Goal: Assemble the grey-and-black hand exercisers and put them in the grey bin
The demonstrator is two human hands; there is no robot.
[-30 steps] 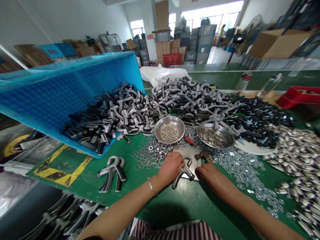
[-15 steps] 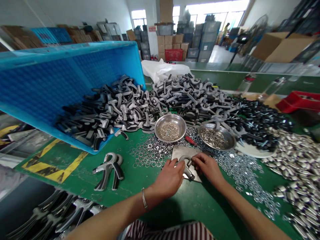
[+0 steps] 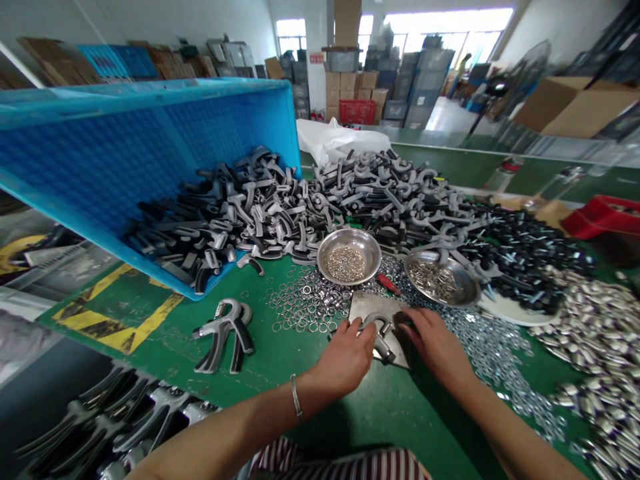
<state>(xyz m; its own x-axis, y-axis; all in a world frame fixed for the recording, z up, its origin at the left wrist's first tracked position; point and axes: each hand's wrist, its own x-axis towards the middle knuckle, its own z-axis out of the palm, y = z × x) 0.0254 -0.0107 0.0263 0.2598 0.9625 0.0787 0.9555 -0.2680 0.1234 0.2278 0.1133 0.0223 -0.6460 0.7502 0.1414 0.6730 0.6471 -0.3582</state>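
A grey hand grip strengthener (image 3: 383, 345) lies on the square metal plate (image 3: 363, 307) in front of me. My left hand (image 3: 347, 357) is closed around its left side, the fingers over the curved frame. Just to the right, my right hand (image 3: 440, 343) has its fingers bent together at the plate's right edge; whatever is between them is hidden. A finished-looking hand grip strengthener (image 3: 227, 333) with a spring and dark pads lies to the left. Steel bowls, one of tiny metal parts (image 3: 349, 257) and one of small pins (image 3: 443, 279), stand behind the plate.
A tipped blue crate (image 3: 175, 133) spills grey and black handles (image 3: 370, 187) across the back. Loose rings (image 3: 300, 313), a red-handled tool (image 3: 388, 285), nuts (image 3: 500, 353), black knobs (image 3: 530, 247) and shiny metal cylinders (image 3: 595, 333) surround the plate. More grips (image 3: 125, 427) sit lower left.
My right hand has moved from the small metal part on the grip strengthener to the right, its fingers now beside it. My left hand keeps its hold. The view has shifted slightly.
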